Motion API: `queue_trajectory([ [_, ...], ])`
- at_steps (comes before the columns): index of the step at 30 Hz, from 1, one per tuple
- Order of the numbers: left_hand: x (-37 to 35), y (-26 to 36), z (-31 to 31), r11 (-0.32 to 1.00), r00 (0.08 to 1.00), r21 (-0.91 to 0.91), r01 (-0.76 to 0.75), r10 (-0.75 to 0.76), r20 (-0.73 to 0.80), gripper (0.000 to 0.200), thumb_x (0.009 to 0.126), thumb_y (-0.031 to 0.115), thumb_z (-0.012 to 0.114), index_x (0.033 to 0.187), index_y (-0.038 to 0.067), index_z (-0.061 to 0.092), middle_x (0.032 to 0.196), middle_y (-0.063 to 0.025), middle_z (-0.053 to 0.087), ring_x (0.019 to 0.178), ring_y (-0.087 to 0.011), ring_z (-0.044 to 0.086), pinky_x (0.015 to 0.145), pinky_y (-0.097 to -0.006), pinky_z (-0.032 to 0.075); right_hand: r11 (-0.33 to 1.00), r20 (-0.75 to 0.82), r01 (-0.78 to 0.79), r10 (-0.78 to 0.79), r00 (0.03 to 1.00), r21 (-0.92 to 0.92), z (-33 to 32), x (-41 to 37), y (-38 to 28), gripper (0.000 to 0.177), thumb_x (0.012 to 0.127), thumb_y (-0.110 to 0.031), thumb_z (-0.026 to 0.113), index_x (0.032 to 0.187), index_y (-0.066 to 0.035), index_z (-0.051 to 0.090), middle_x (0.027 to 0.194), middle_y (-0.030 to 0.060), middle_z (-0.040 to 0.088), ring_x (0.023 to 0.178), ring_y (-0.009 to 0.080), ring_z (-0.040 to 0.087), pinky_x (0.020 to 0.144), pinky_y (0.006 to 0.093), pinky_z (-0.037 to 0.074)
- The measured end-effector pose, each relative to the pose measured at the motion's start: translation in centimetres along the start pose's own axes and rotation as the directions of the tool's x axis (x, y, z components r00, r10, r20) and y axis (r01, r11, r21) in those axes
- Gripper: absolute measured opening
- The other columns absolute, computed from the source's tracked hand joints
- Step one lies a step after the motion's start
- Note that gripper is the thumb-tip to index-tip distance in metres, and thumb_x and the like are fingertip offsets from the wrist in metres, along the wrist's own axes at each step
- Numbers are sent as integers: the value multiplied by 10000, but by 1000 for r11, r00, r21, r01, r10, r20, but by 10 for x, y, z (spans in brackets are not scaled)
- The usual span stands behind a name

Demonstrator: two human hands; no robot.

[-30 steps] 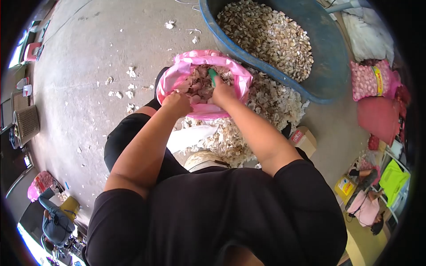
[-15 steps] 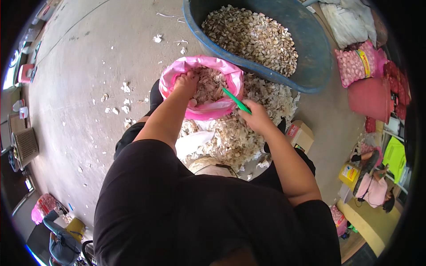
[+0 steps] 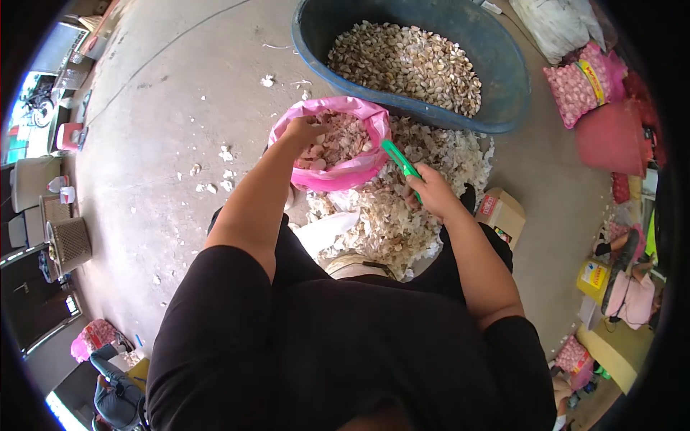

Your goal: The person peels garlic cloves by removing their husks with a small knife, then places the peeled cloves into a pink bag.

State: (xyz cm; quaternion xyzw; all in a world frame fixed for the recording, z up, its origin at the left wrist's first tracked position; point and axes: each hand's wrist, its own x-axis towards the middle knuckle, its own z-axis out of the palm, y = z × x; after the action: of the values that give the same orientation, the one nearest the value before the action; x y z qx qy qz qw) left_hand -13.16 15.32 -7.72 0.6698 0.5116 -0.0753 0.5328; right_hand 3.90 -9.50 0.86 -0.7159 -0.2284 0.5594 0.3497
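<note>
A pink plastic bag point(image 3: 352, 177) stands with its rim rolled out, holding loose papery garlic skins and pale cloves point(image 3: 338, 140). My left hand point(image 3: 305, 132) is inside the bag's opening, fingers stretched over the contents; the fingertips are partly in shadow. At the right rim, my right hand point(image 3: 433, 188) is closed around a green knife point(image 3: 401, 159), which points up and left. Just beyond the bag is a large blue tub point(image 3: 503, 108) with a heap of garlic cloves point(image 3: 410, 68). A thick pile of garlic skins point(image 3: 392, 223) lies below the bag, between my legs.
An open cardboard box point(image 3: 501, 213) sits right of the pile. Farther right are a pink bag of garlic point(image 3: 575, 90) and a red tub point(image 3: 611, 142). Skin scraps dot the concrete floor point(image 3: 172, 108). People sit at the lower left point(image 3: 118, 395) and right point(image 3: 632, 298).
My left hand has lifted slightly out of the bag's contents. The knife has moved from over the bag's opening to its right rim, and the whole view has shifted a little.
</note>
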Motion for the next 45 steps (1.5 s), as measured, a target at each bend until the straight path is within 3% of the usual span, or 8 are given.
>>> queue_trajectory([
  [4,-57,42,-2,647,995,-762,37,51,91,288,861,256,500,1049,38,484,818,-61,571,658,-155,549,567,-275,466,985,-74,115,-125,989,-129,4,10,-6,181,829,-155,503,930,-9,467,653,85,556,524,153,564,475,294,438],
  [12,-110,100,44,371,989,-926,65,98,109,430,902,407,320,1058,27,444,889,-87,563,713,-177,560,598,-281,473,660,-214,659,-746,631,-360,4,-38,-40,383,805,-135,525,1180,-128,451,853,132,615,572,254,601,508,329,465],
  [16,-89,89,75,695,973,-686,-216,208,-95,396,907,400,315,1094,69,422,916,-47,527,759,-128,538,646,-233,452,739,-215,541,-651,728,-402,-1,-41,-33,396,772,-107,532,1163,-142,480,754,162,597,544,305,571,498,364,454],
  [21,-82,94,100,692,818,-437,-575,484,-310,330,919,363,310,943,45,395,762,-17,486,678,-80,459,571,-214,398,797,-229,428,-553,801,-426,-4,-38,-24,372,778,-70,534,1148,-96,499,900,196,583,637,306,593,573,301,462],
  [24,-80,106,88,643,885,-609,-464,316,-341,344,918,367,314,954,40,411,783,-28,500,676,-87,473,593,-217,407,725,41,226,-265,964,-650,-14,-44,-29,378,778,-82,547,1152,-102,499,946,190,583,662,278,605,579,305,463],
  [27,-74,103,72,695,963,-675,-247,256,-89,423,898,414,345,917,16,488,769,-43,530,677,-109,513,613,-226,432,848,-193,299,-413,890,-438,-35,-43,-31,379,785,-71,546,1159,-115,501,999,156,587,682,223,616,589,301,463],
  [33,-80,108,67,631,939,-769,104,193,285,278,900,272,391,849,35,526,686,-70,567,581,-148,567,506,-260,471,744,-74,576,-631,772,-339,-49,-29,-29,392,778,-61,558,1149,-180,515,1012,107,589,721,206,601,652,278,470],
  [45,-79,107,59,672,952,-741,-6,231,201,377,913,310,323,828,6,529,667,-59,560,502,-123,511,427,-231,408,614,-33,610,-718,695,-500,-37,-25,-34,390,764,-25,555,1139,-131,527,819,123,613,639,181,564,593,280,448],
])
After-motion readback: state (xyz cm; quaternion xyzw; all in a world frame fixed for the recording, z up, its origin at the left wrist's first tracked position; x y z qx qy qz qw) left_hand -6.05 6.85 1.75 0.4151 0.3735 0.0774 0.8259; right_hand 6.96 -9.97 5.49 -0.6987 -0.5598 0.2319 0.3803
